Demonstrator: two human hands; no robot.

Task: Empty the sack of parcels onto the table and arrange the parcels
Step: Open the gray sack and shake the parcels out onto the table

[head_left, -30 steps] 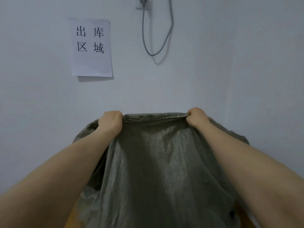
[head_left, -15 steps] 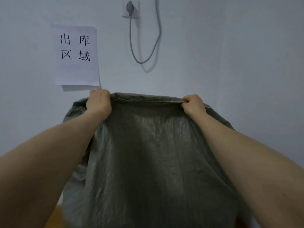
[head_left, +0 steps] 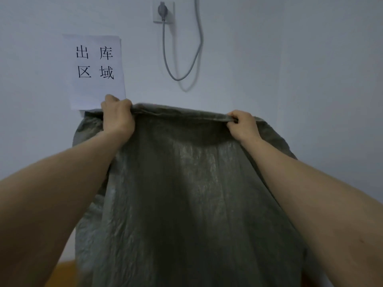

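Observation:
A grey-green woven sack (head_left: 186, 193) hangs in front of me and fills the lower middle of the view. My left hand (head_left: 117, 117) grips its stitched top edge at the left. My right hand (head_left: 242, 126) grips the same edge at the right, so the seam is stretched between both fists at about chest height against the wall. The sack's lower end runs out of the frame. No parcels show; the sack hides whatever lies below it.
A white wall stands close behind the sack. It carries a paper sign (head_left: 95, 71) with black characters, a socket with a plug (head_left: 163, 11) and a looping grey cable (head_left: 184, 59). A sliver of orange-brown table (head_left: 60, 274) shows at the bottom left.
Both hands have lifted the sack's top edge higher along the wall. My left hand now overlaps the bottom corner of the paper sign.

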